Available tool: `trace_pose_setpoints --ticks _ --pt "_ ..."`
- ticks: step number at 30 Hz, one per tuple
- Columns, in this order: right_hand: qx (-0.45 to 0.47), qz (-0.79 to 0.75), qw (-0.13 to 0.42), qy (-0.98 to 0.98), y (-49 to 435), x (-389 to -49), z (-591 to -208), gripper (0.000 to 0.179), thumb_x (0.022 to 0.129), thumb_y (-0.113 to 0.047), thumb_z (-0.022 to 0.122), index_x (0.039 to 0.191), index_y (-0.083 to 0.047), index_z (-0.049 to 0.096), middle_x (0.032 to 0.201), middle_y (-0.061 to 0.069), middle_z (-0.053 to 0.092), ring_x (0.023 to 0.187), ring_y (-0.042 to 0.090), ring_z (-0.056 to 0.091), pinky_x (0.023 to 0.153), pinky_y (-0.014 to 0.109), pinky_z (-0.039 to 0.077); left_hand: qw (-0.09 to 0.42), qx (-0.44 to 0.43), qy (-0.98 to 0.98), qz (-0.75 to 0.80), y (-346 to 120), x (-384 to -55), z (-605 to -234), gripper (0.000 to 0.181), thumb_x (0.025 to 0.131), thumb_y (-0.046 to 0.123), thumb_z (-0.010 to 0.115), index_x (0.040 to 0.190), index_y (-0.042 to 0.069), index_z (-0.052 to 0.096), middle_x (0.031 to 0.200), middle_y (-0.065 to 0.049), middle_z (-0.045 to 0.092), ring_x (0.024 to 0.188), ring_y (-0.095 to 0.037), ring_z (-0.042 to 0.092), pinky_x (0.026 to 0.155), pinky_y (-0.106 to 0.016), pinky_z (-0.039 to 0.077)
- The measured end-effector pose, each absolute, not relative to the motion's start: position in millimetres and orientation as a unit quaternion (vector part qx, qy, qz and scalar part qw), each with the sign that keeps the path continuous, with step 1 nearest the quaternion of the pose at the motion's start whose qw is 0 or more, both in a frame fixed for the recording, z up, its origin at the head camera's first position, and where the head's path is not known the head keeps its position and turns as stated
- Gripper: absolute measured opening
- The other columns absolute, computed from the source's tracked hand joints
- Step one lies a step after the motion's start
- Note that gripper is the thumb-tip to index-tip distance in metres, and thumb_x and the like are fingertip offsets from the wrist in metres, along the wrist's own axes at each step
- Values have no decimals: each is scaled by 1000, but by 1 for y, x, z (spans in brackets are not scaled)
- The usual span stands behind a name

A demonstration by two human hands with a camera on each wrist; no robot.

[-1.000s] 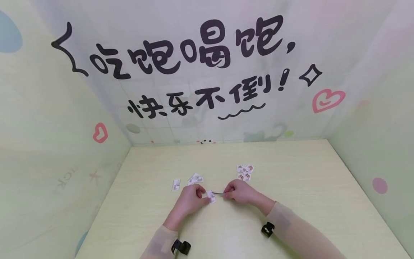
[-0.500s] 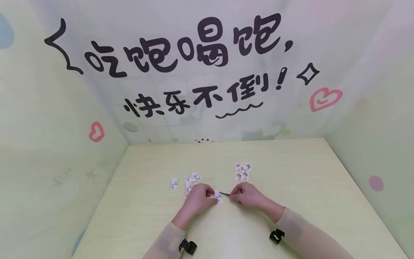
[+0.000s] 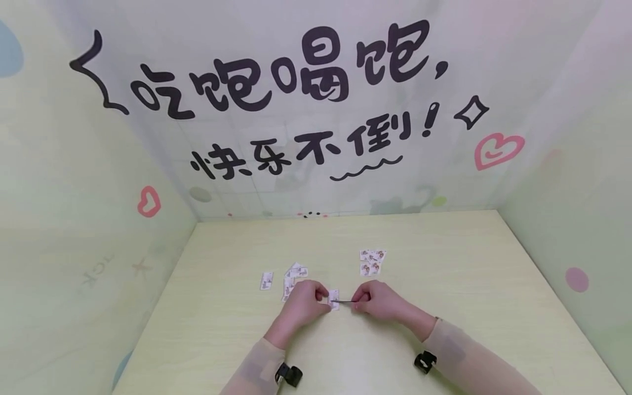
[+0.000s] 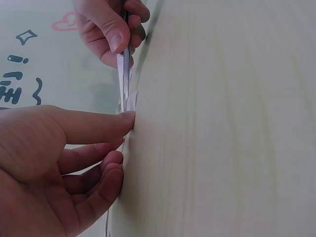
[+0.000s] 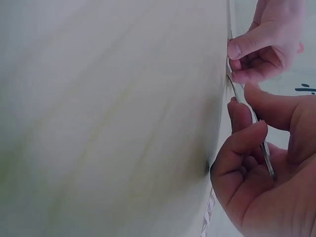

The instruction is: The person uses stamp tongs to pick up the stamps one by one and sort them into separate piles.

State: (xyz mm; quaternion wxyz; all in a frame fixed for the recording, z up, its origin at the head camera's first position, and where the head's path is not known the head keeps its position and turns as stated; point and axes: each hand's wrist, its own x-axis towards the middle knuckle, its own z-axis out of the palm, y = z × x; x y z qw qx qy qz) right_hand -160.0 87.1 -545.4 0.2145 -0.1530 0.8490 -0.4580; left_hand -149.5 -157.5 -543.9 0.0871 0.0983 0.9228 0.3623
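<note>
Tweezers square across the card, left hand is the close one

So the card (image 3: 334, 294) lies on the table (image 3: 360, 351) right between the two hands, with its long side running away from the person. The tweezers (image 3: 346, 301) come in from the right and cross that long side at roughly a right angle, tip over the card's face. Can't tell if the tip actually touches or has a grip on anything.

Left hand (image 3: 305, 303) is clearly nearer: it holds the card by its left side, thumb at the near corner, index farther up, other fingers bent under. Right hand (image 3: 380, 302) sits just off the card's right edge and reaches it only through the tweezers, which it pinches between thumb and fingertips, nearly level with the table. Both forearms angle in from the near side.

More cards (image 3: 372, 255) lie beyond the right hand.
</note>
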Motion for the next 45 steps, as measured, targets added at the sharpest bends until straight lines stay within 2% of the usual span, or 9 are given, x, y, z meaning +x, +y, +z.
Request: trace_pose_setpoints --ticks 13,26,33,45 --pt "-138 -436 208 865 82 -158 -545 7 94 -10 80 96 -8 74 84 0 66 77 18 60 73 35 49 92 80 912 392 -161 -148 -544 27 80 7 89 104 3 77 84 -1 62 75 -16 55 69 -32 49" --pt "-105 -469 212 851 115 -163 -537 6 97 -9 77 100 -5 74 85 4 65 76 18 56 69 31 47 85 85 897 425 -170 -149 -542 26 84 8 87 107 4 75 88 -1 64 80 -17 58 73 -31 51" --pt "-91 -489 204 843 136 -165 -535 7 96 -8 76 100 -2 74 83 5 63 75 18 56 67 28 47 64 73 898 430 -182 -149 -541 20 88 8 87 105 7 76 88 0 64 80 -16 58 72 -30 51" --pt "-62 -488 199 848 168 -165 -538 9 97 -10 76 101 -1 74 82 6 63 74 20 55 66 30 47 30 18 905 424 -222 -147 -538 17 86 5 87 100 7 77 86 1 66 79 -16 59 72 -32 51"
